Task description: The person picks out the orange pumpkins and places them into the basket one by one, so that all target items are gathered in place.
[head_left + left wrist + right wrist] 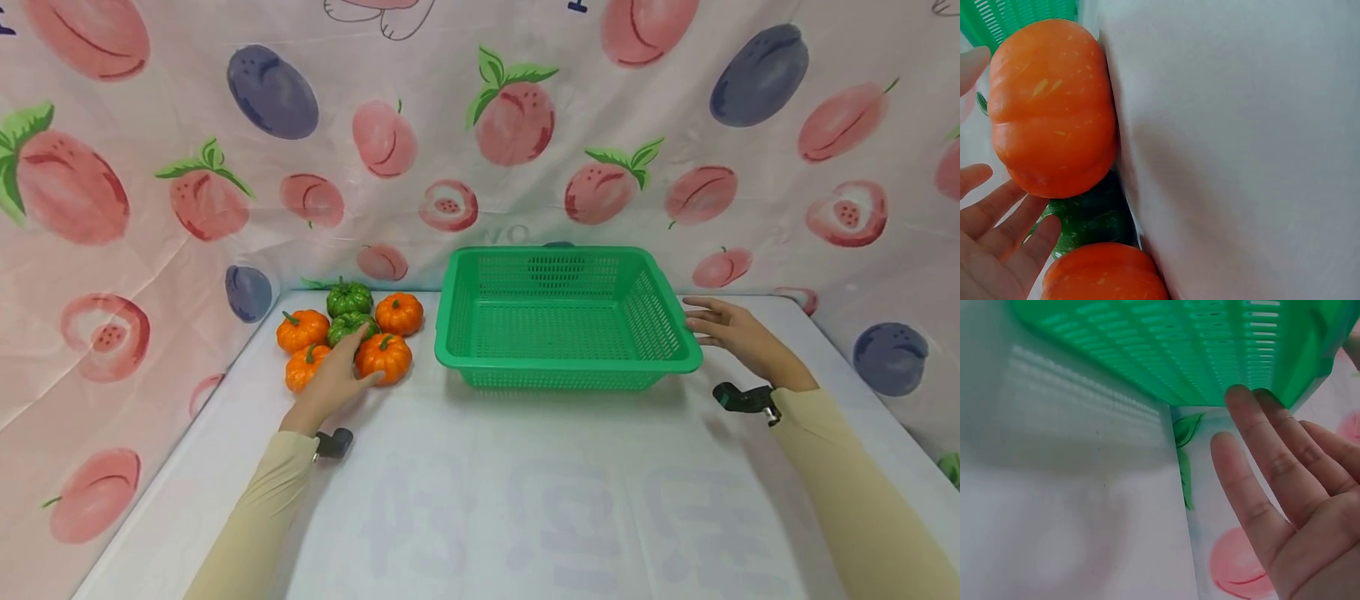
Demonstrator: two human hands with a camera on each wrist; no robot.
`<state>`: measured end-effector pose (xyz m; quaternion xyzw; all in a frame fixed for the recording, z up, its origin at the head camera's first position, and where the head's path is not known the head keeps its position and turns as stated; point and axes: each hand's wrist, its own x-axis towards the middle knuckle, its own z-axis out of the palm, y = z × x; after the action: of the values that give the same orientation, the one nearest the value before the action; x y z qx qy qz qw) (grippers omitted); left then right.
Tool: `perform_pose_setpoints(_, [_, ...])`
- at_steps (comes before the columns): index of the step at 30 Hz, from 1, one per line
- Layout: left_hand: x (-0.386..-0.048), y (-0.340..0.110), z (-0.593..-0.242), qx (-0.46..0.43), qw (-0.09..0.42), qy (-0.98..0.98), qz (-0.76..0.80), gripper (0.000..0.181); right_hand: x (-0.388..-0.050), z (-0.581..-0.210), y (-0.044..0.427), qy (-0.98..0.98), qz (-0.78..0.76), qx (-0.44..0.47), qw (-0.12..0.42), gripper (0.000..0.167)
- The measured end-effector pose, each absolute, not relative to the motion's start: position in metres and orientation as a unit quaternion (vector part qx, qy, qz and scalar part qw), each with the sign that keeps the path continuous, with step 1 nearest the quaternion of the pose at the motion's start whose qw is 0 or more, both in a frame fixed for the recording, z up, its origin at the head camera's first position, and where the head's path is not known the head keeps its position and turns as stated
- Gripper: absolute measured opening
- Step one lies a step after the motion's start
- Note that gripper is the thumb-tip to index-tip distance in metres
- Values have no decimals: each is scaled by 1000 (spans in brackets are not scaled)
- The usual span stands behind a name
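My left hand (333, 385) hovers at a cluster of small pumpkins, its fingers spread around the front right orange pumpkin (384, 363). The left wrist view shows that orange pumpkin (1054, 112) between thumb and fingers, not visibly gripped. Two green pumpkins (349, 300) and several orange ones make up the cluster; the hand partly covers the front left orange pumpkin (302, 371). By the right wall of a green plastic basket (570, 367), my right hand (742, 337) has its fingers extended. In the right wrist view, fingertips (1239, 400) reach the basket wall; contact is unclear.
The basket stands at the back centre of a white-covered table (525, 483), with nothing visible inside it. Behind the table hangs a fruit-printed cloth (450, 83), which also runs along the sides. Each wrist carries a small black camera (742, 397).
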<state>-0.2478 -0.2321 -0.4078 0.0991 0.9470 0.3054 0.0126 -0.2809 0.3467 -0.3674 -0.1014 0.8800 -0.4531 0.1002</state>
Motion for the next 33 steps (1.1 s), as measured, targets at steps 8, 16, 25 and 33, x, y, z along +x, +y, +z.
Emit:
perform_pose_setpoints(8, [-249, -231, -409, 97, 11, 948, 304, 81, -284, -363, 344, 849, -502, -111, 119, 65])
perform_pose_setpoints(16, [-250, -230, -409, 97, 11, 951, 293, 81, -285, -360, 344, 842, -514, -101, 132, 66])
perform_pose_setpoints(25, [-251, -230, -410, 91, 9, 952, 292, 81, -289, -357, 349, 829, -525, -101, 165, 67])
perform_pose_setpoints(33, [-251, -230, -411, 88, 9, 951, 296, 79, -290, -356, 350, 823, -532, -99, 173, 66])
